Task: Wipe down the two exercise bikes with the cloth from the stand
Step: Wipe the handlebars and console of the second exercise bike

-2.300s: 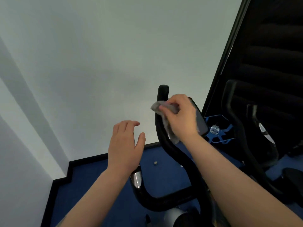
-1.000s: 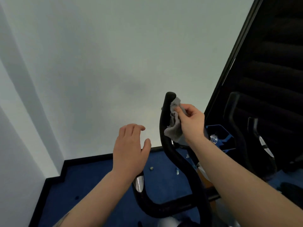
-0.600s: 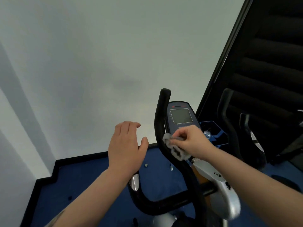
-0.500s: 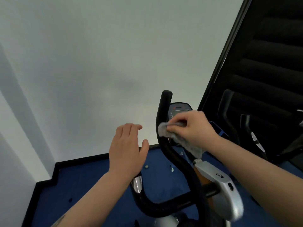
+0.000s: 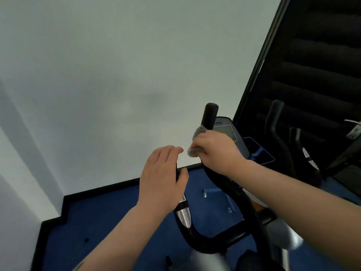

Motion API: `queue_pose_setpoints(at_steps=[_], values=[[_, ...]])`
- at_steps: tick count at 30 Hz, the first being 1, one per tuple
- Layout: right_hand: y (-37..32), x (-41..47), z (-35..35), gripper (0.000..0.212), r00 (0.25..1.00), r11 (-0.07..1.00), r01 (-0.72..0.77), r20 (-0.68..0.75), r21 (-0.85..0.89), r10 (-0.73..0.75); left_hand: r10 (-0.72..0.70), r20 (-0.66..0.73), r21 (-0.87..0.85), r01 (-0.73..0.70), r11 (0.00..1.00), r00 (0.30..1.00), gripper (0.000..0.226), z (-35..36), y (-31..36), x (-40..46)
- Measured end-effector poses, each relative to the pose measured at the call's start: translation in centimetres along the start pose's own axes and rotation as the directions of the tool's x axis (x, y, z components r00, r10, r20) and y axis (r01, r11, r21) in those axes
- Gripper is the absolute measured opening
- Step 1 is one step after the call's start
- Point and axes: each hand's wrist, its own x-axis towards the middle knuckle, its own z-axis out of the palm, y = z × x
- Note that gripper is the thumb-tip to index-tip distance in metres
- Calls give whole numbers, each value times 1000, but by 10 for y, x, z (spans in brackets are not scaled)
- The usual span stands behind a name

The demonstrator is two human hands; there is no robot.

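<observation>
The near exercise bike's black handlebar rises at centre, its grey console just behind. My right hand is shut on the grey cloth and presses it around the upright grip, below its rounded top. My left hand hovers flat with fingers loosely apart over the left handlebar arm, whose chrome sensor shows under the palm. The second bike's black handlebars stand at the right, against a dark panel.
A pale wall fills the upper left, with a black skirting along the blue floor. A dark ribbed panel with a black frame edge takes up the right. A blue holder sits behind the console.
My right hand with the cloth has gone up and down the upright grip, then left to wrap around it. My left hand has barely moved.
</observation>
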Motion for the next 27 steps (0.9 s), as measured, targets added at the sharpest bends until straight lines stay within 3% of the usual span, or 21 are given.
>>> queue_pose_setpoints(at_steps=[1,3,5,6,8,10,15,19,23,27], values=[[-1,-2,-4,12,999,992,-43,1,115,43,9,3,-8,-9,1000,1000,41,-1,-2,0],[-1,3,-19,8,976,936,-84,-159,341,146,40,5,-18,-40,999,999,41,0,-5,0],[-3,16,-31,8,919,924,-72,-335,374,207,53,3,-37,-53,998,999,40,-1,-6,0],[-5,22,-33,10,919,950,-87,-343,301,193,50,0,-46,-50,998,999,40,-1,-6,0],[-8,26,-23,15,972,990,-112,-200,82,126,44,2,-55,-44,998,999,40,-1,-7,2],[-8,15,-5,17,995,995,-101,-20,7,101,38,10,-48,-38,998,999,40,-1,-6,1],[5,-25,4,14,993,950,-116,34,291,111,-19,19,-63,20,998,1000,39,-1,1,0],[24,-58,-6,8,966,823,-172,257,541,33,-132,-6,-119,130,984,991,38,1,17,-2],[45,-112,-4,10,930,806,-215,367,551,-3,-186,-61,-173,173,970,981,38,6,46,-29],[52,-161,11,10,951,714,-264,298,648,81,-163,12,-311,158,937,987,35,20,95,-77]])
